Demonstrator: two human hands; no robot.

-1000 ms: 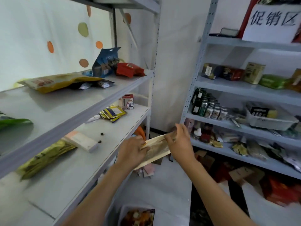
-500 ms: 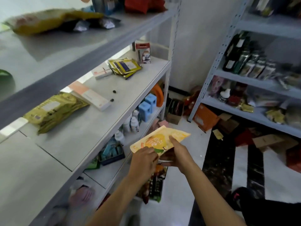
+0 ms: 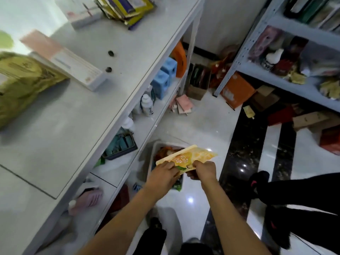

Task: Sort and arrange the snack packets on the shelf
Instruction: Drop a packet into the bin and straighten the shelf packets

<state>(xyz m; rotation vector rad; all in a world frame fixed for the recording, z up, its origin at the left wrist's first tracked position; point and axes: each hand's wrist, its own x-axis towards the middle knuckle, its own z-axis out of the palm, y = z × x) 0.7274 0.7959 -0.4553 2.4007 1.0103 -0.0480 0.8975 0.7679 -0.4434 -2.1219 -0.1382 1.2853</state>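
Both hands pinch the orange snack packet (image 3: pixel 185 158), left hand (image 3: pixel 162 174) & right hand (image 3: pixel 202 171) at its near edge, just above the floor bin (image 3: pixel 153 150), w/ more packets inside. Shelf (image 3: pixel 82 111) beside bin is mostly unsorted; lots left, I'd say.

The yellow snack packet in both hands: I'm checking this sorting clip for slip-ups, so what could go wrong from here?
1. The left hand and right hand only pinch the yellow snack packet at its near edge; it could slip and drop into the white bin below.
2. On the grey shelf, the white box and green bag crowd the back, so placing it carelessly may knock them.
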